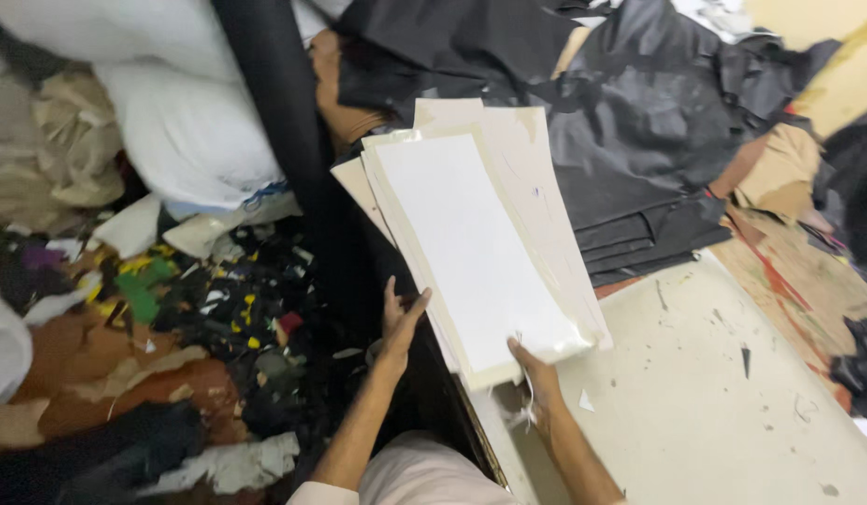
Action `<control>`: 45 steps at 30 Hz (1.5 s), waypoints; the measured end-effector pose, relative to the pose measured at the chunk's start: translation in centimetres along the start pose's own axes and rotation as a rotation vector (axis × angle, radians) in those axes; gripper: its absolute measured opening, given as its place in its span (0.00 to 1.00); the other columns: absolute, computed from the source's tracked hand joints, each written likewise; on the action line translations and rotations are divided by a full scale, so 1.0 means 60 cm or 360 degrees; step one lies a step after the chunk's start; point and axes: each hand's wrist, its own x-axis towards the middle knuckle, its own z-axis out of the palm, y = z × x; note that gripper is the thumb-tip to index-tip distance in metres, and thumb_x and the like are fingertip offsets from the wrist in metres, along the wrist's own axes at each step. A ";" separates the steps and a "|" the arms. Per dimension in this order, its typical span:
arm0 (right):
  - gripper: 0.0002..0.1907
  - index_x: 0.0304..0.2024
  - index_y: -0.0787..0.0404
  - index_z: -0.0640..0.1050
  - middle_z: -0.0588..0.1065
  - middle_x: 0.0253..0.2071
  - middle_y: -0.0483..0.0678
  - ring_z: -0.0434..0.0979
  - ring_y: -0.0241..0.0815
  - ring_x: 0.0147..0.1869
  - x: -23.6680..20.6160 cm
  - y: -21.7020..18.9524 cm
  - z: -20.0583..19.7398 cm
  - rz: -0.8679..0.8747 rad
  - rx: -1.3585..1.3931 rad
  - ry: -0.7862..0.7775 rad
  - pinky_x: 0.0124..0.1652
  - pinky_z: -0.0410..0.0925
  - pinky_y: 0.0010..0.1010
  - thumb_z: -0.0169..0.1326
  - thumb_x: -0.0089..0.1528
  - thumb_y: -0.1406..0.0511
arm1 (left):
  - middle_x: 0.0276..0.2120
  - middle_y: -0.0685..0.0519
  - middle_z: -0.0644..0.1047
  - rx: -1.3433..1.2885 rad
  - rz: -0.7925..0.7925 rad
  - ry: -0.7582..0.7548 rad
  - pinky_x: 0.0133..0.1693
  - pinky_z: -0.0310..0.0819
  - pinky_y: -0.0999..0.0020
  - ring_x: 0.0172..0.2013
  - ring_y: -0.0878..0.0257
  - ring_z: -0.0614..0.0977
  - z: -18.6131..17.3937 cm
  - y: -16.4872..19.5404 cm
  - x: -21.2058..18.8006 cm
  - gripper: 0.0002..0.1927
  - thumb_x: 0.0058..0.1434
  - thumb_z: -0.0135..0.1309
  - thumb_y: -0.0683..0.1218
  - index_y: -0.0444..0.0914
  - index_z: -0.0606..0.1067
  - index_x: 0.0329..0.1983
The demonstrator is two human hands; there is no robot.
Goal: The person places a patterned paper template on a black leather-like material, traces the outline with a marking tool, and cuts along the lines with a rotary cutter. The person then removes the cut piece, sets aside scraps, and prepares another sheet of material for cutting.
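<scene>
Hidden parts, cut edges and motion blur

The white sheets (471,252) cover the right hand's (536,379) fingertips and the black material (639,122) behind them; the white table (714,402) runs off the bottom edge, and the floor scraps (190,299) blur beyond telling.

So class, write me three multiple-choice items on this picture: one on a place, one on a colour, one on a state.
1. Where does the black leather pile lie?
A. beyond the sheets
B. under the left hand
C. on the lap

2. What colour is the top sheet?
A. green
B. white
C. red

3. What is the right hand doing?
A. resting flat on the table
B. hanging free
C. holding the stack of sheets

Key: 1 A, the pile sits at the top, past the sheets. 2 B, its face is plain white. 3 C, the hand's grip is at the stack's near end, while the left hand is open beside it.
</scene>
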 end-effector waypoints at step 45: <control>0.25 0.68 0.61 0.64 0.74 0.62 0.59 0.82 0.52 0.53 -0.255 0.546 -0.145 0.0806 -0.0463 -0.1317 0.50 0.74 0.44 0.40 0.67 0.66 | 0.46 0.48 0.80 0.0866 -0.0976 0.0346 0.48 0.76 0.63 0.45 0.58 0.80 -0.502 -0.393 -0.792 0.24 0.56 0.63 0.42 0.33 0.73 0.56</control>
